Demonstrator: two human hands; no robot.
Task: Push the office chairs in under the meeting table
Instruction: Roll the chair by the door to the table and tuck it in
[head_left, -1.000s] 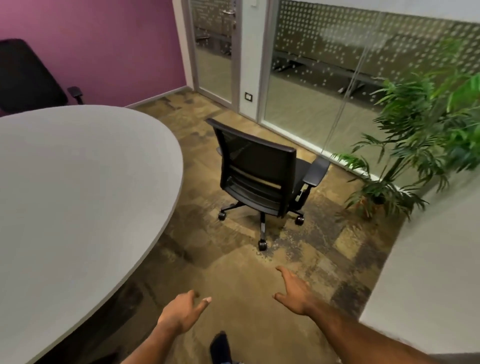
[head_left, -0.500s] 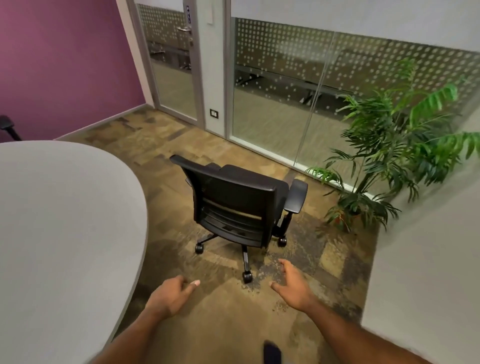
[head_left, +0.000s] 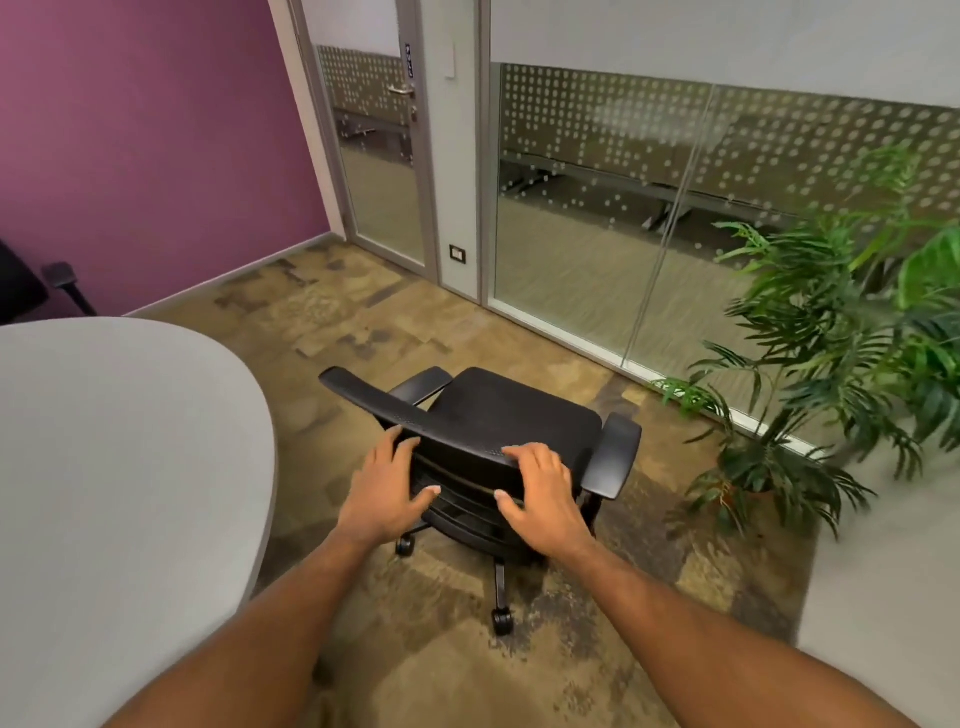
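Beside grey table (head_left: 104, 467), patchy carpet (head_left: 363, 332), chair (head_left: 519, 410)

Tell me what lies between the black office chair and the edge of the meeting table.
Only bare patterned carpet. In the head view, nothing stands between the office chair and the meeting table edge on its left.

The room is evenly and softly lit; no hard shadows are cast on the carpet (head_left: 457, 675). Faint reflections are seen in the glass wall (head_left: 597, 218) at the far right. Straight lines are bowed by wide-angle distortion, and the plant (head_left: 831, 364) is slightly blurred.
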